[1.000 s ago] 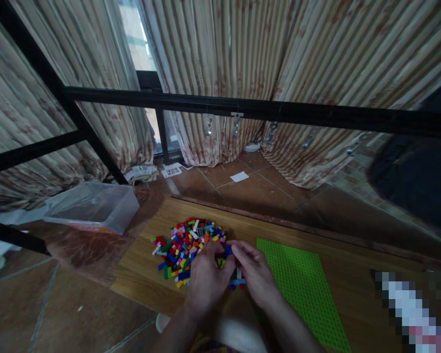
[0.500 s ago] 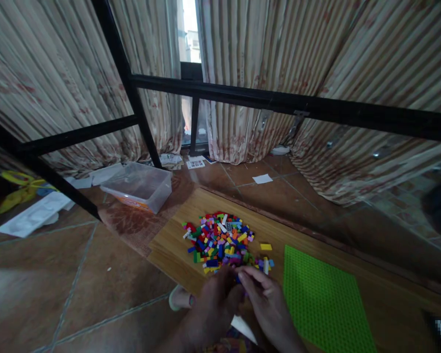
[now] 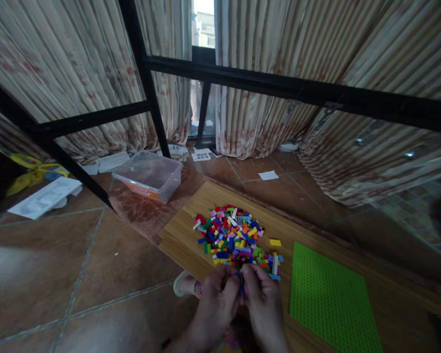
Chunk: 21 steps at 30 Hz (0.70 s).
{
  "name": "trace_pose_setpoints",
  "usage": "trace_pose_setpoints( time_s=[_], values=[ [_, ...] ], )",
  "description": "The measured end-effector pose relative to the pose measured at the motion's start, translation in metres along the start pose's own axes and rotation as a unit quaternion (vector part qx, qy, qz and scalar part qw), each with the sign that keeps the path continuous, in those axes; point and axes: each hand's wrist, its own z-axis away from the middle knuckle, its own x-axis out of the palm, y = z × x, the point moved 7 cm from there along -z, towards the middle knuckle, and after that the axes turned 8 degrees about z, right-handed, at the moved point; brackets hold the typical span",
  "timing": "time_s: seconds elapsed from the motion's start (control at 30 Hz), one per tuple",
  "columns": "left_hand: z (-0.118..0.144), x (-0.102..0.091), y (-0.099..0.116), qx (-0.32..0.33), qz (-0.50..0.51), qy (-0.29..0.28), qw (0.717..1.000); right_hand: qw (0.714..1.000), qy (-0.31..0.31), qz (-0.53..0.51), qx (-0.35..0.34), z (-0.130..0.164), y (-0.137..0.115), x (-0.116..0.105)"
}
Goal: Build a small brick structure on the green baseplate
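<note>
My left hand [image 3: 219, 295] and my right hand [image 3: 261, 297] meet at the table's near edge, both with fingers closed in a pinch. Between the fingertips show small blue toy bricks [image 3: 239, 283], with a purplish part lower down; the fingers cover most of them, so I cannot tell how many there are. Just beyond the hands spreads a heap of loose multicoloured toy bricks [image 3: 231, 235] on the wooden table [image 3: 183, 220]. A yellow brick [image 3: 275, 242] lies apart from the heap on its right. Right of my right hand lies a green studded baseplate [image 3: 326, 289].
A clear plastic box [image 3: 150, 171] with an orange label stands beyond the table's left end. White moulded packaging [image 3: 45, 196] and papers lie on the tiled floor [image 3: 84, 255]. A black metal frame [image 3: 264, 81] crosses before striped curtains [image 3: 253, 122]. A foot [image 3: 185, 284] shows below the table.
The view has shifted, so the scene sits further right and slightly higher. My hands have turned more upright, fingertips together, and more of the blue bricks shows between them.
</note>
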Motion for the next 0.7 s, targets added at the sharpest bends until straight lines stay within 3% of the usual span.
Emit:
trace_pose_setpoints(
  time_s=[0.13, 0.23, 0.33, 0.5, 0.6, 0.7],
  values=[
    [-0.007, -0.006, -0.003, -0.039, 0.074, 0.007, 0.996, 1.000, 0.006, -0.013, 0.003, -0.022, -0.002, -0.002],
    [-0.012, -0.015, -0.002, -0.073, 0.175, 0.010, 0.982, 0.988, 0.055, 0.113, -0.084, -0.054, -0.022, -0.013],
    [-0.016, -0.029, 0.000, -0.101, 0.223, 0.027, 0.969, 0.923, 0.042, 0.332, -0.190, -0.086, -0.044, -0.006],
    [-0.021, -0.058, 0.007, -0.082, 0.204, 0.086, 0.972, 0.791, -0.007, 0.555, -0.257, -0.113, -0.051, 0.018],
    [-0.022, -0.073, 0.013, -0.057, 0.162, 0.114, 0.979, 0.768, -0.010, 0.578, -0.275, -0.112, -0.056, 0.025],
    [-0.022, -0.085, 0.016, -0.043, 0.104, 0.138, 0.984, 0.781, -0.017, 0.543, -0.307, -0.103, -0.071, 0.038]
  ],
)
